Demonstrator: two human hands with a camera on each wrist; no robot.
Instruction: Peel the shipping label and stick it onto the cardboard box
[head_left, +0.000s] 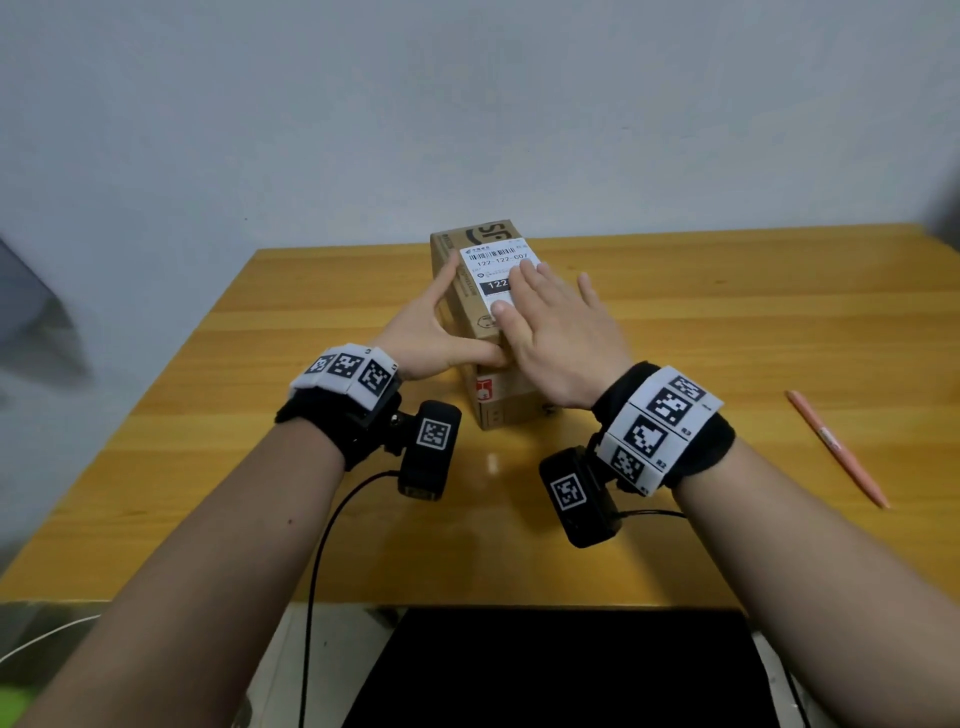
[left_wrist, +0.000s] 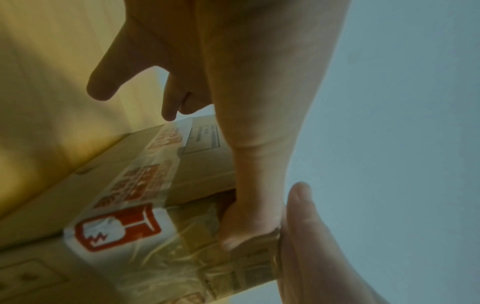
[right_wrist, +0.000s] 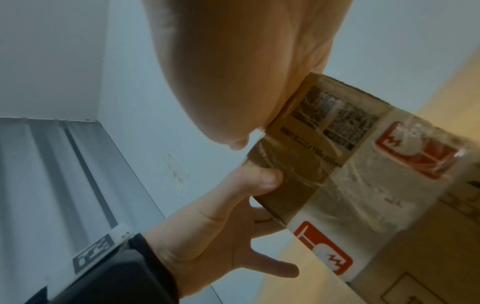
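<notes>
A brown cardboard box (head_left: 491, 400) stands lengthwise in the middle of the wooden table, sealed with clear tape that carries red fragile symbols (left_wrist: 116, 228). The white shipping label (head_left: 493, 260) with barcode lies on the box's top face. My right hand (head_left: 550, 322) lies flat on the label's near half with straight fingers, covering that part. My left hand (head_left: 431, 327) braces the box's left side with straight fingers. Its thumb (left_wrist: 249, 205) presses on the near top edge. The right wrist view shows my right palm (right_wrist: 233, 72) on the box (right_wrist: 324, 164) and my left hand (right_wrist: 221, 236) beside it.
A pink pen (head_left: 836, 447) lies on the table (head_left: 727, 322) to the right. A black surface (head_left: 561, 670) sits below the table's near edge. The box stands close to the pale wall, and a grey object (head_left: 31, 312) is at the far left.
</notes>
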